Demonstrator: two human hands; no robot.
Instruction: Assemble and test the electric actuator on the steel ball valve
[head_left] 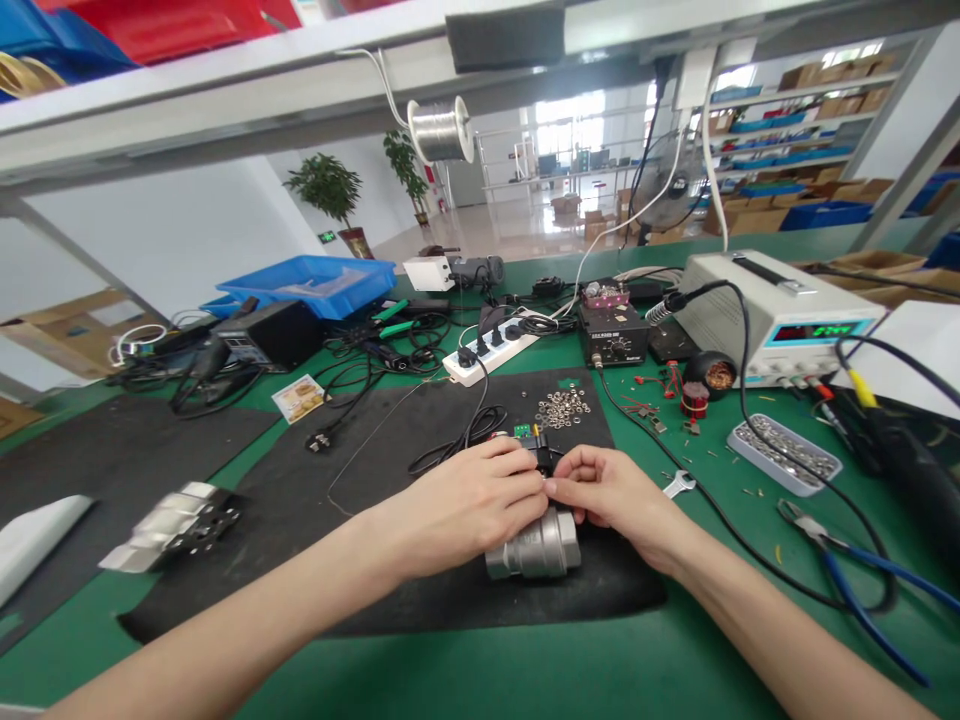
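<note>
A silver metal valve body (536, 548) lies on the black mat (420, 600), with a dark part and a small green terminal block (523, 431) above it. My left hand (480, 500) rests over the valve's top, its fingers bent around the dark part. From the right, my right hand (600, 487) pinches at the same spot, thumb and index finger together beside the left fingertips. Whatever is between the right fingertips is too small or hidden to name. Behind the hands is a pile of small nuts (562, 406).
Silver metal parts (176, 525) lie at the left. To the right are a wrench (679, 484), a tray of small screws (784, 455), blue-handled pliers (847, 570) and a power supply (772, 315). A white power strip (491, 355) and cables lie behind.
</note>
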